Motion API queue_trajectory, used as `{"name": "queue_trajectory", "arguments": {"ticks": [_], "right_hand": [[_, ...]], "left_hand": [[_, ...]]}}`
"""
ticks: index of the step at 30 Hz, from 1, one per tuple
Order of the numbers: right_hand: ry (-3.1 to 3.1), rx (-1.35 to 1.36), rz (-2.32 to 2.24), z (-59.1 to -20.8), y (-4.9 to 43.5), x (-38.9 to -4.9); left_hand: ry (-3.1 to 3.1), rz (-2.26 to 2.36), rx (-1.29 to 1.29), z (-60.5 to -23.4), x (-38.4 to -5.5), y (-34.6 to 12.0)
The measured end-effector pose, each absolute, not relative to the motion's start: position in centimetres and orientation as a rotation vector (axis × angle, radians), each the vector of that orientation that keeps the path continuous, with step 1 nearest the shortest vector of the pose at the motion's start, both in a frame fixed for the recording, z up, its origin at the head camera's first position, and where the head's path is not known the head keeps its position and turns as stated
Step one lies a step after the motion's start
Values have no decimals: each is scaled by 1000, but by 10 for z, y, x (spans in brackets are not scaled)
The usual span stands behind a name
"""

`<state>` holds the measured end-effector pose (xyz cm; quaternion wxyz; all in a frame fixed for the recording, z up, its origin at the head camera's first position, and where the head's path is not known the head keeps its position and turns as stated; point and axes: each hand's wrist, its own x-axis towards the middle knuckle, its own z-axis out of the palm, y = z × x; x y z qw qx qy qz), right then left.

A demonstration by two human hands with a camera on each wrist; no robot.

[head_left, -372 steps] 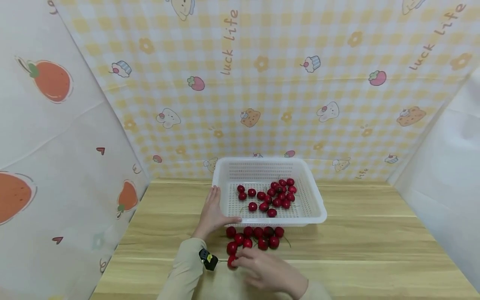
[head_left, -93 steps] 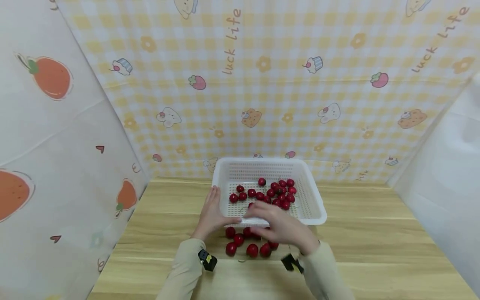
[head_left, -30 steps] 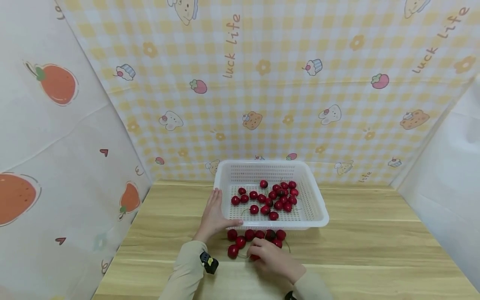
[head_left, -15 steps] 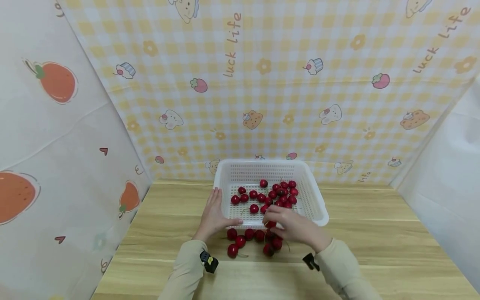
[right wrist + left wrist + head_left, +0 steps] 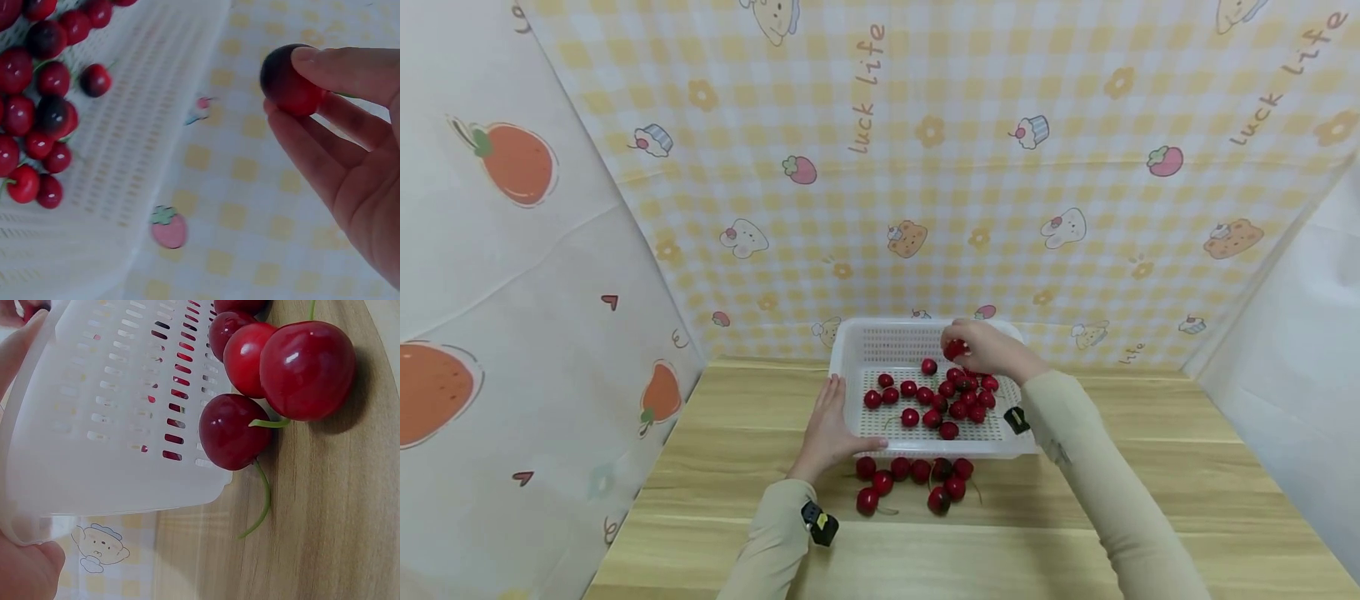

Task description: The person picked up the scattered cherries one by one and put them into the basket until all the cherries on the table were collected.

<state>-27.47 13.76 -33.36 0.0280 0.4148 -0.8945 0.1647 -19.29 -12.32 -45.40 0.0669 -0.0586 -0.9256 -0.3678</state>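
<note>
My right hand (image 5: 988, 348) pinches a dark red cherry (image 5: 294, 80) between thumb and fingertips, above the back of a white perforated plastic basket (image 5: 1042, 417). In the right wrist view the cherry is dark on one side, with a bit of green stem behind. My left hand (image 5: 831, 433) rests on the basket's near left corner, thumb along the front rim and fingers straight against the left side. Several cherries (image 5: 910, 417) lie inside on the basket floor. In front of the basket, several more cherries (image 5: 882, 482) sit on the table, some with green stems (image 5: 265, 494).
The wooden table (image 5: 1120, 492) extends to both sides and toward me. Close behind the basket stands a yellow checked cloth backdrop (image 5: 842, 208). White cloth walls (image 5: 550, 275) close off the left and right sides.
My right hand has picked a cherry from the table in front and carried it over the front rim to the back of the basket. The left hand stays at the corner.
</note>
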Motion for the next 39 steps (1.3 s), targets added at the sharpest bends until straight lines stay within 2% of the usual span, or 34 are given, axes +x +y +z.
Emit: {"name": "queue_trajectory", "arguments": {"ticks": [11,16,19,32,39], "right_hand": [[-3070,1055,724,-367,140,-341],[-3272,802,797,-394,136,-356],[-3324,689,829,-408,131,-359],[-3437,500,882,-433,118,-362],[-3392,661,893,-419,113,-353]], "left_hand": [[-2787,-1135,-176,-454,-193,-124],[-2786,-1137,-172,-454,-193,-124],[-2783,-1138,-170,-454,-193,-124],[-2771,-1138,-195,-456,-194,-125],[-2774,-1138,-189,-456,-194,-125]]}}
